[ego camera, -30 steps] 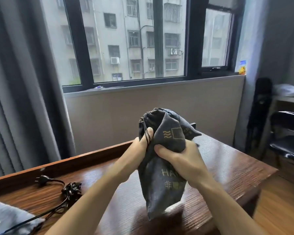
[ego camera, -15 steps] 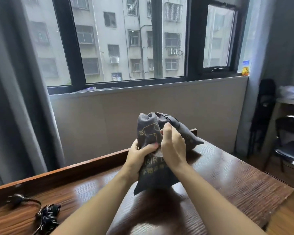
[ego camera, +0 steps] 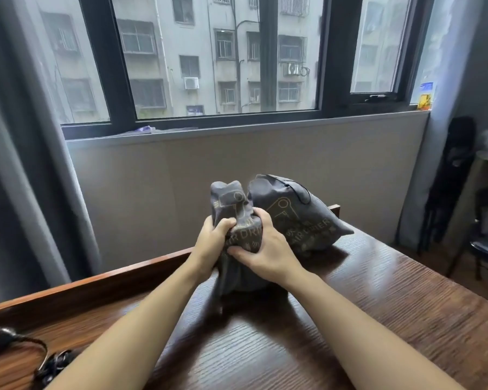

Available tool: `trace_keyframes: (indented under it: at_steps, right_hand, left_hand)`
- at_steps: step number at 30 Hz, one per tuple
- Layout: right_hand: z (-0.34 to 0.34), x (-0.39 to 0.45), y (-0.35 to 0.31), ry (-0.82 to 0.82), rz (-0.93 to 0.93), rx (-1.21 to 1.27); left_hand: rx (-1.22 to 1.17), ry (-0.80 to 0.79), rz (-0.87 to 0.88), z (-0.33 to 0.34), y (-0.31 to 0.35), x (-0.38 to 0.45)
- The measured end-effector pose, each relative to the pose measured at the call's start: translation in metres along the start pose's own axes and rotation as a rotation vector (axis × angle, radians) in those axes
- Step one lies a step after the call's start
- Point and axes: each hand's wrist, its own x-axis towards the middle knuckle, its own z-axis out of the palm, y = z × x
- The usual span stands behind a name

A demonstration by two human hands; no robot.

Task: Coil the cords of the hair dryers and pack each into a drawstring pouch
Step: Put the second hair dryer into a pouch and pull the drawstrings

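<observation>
Both hands (ego camera: pixel 212 243) (ego camera: pixel 265 249) grip pouch (ego camera: pixel 237 209) | lowered onto table (ego camera: pixel 378 305) | second pouch (ego camera: pixel 299 218) revealed

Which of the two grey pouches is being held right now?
The nearer, left pouch: left hand and right hand both grip it. The far pouch lies untouched on the table.
</observation>
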Motion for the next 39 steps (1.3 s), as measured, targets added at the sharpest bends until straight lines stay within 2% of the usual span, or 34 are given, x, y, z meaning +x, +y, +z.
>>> trace_keyframes:
  at_steps: [4,7,9,13,25,29,34,39]
  right_hand:
    - [0.011,0.003,-0.004,-0.064,-0.014,-0.14]
    - [0.019,0.0,0.0,-0.041,-0.085,-0.25]
    - [0.022,-0.002,0.004,-0.021,-0.115,-0.308]
    - [0.022,-0.007,0.011,0.016,-0.048,-0.297]
    - [0.01,0.006,0.021,-0.081,0.077,-0.325]
    - [0.005,0.001,0.021,-0.056,0.083,-0.292]
    - [0.0,-0.012,0.021,0.134,-0.123,-0.544]
    - [-0.001,-0.022,0.02,0.241,-0.372,-0.571]
  left_hand:
    - [0.083,0.002,0.067,-0.008,0.005,0.001]
    - [0.077,-0.013,0.07,-0.013,0.001,-0.007]
    - [0.112,0.034,0.079,-0.016,-0.001,-0.011]
    - [0.187,0.117,0.102,-0.022,-0.011,-0.011]
    - [0.429,0.088,0.17,-0.028,-0.022,-0.017]
    - [0.554,0.09,0.181,-0.033,-0.019,-0.018]
    - [0.545,0.065,0.127,-0.041,-0.016,-0.031]
    - [0.561,0.058,0.145,-0.046,-0.01,-0.044]
